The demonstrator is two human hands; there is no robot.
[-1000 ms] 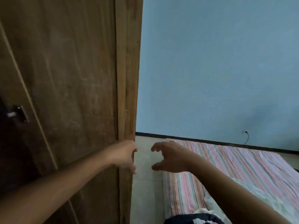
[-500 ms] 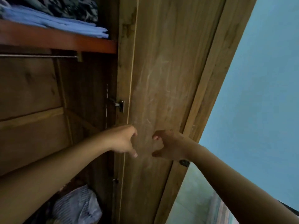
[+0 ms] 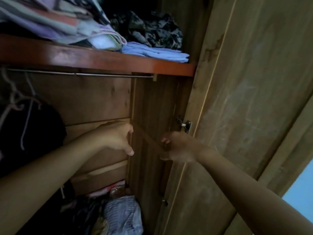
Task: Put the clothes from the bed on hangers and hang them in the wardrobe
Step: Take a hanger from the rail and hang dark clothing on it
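Note:
The wooden wardrobe [image 3: 101, 99] stands open in front of me, its door [image 3: 245, 99] swung out to the right. A metal hanging rail [image 3: 81, 74] runs under a red-brown shelf [image 3: 101, 58]. At the far left, pale hangers [image 3: 18, 97] hang on the rail with a dark garment [image 3: 30, 133] on them. My left hand [image 3: 116, 138] and my right hand [image 3: 177, 147] are both raised inside the wardrobe opening, fingers loosely curled, holding nothing. No bed is in view.
Folded clothes, among them a light blue piece [image 3: 155, 52] and a dark patterned one [image 3: 152, 29], lie on the shelf. A heap of clothes [image 3: 118, 216] lies on the wardrobe floor. A door hinge [image 3: 186, 125] sits just above my right hand. Blue wall [image 3: 301, 197] shows at bottom right.
My view has swung left from the bed and blue wall to the inside of the wardrobe. Both hands stay raised in front of me, empty, in much the same pose.

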